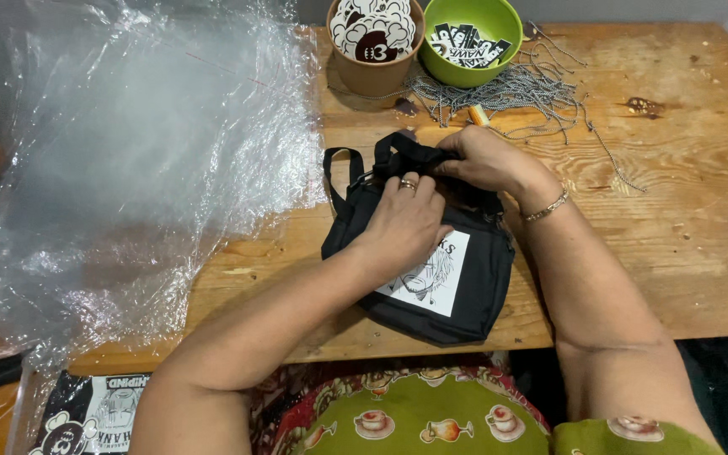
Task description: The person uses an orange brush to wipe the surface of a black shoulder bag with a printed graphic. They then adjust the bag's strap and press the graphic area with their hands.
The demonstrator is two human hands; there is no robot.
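A small black bag (pixel 465 291) with a white printed patch lies on the wooden table (pixel 684 211) in front of me. My left hand (pixel 402 221), wearing a ring, presses down on the bag's top. My right hand (pixel 484 160), with a bracelet at the wrist, grips the bag's black strap (pixel 406 152) at the top edge and bunches it together. A loop of the strap sticks out to the left by the plastic.
A heap of clear plastic bags (pixel 128 160) covers the table's left side. At the back stand a brown cup of round stickers (pixel 375 38) and a green bowl of black tags (pixel 472 38). Black-and-white cords (pixel 507 88) lie strewn behind the bag.
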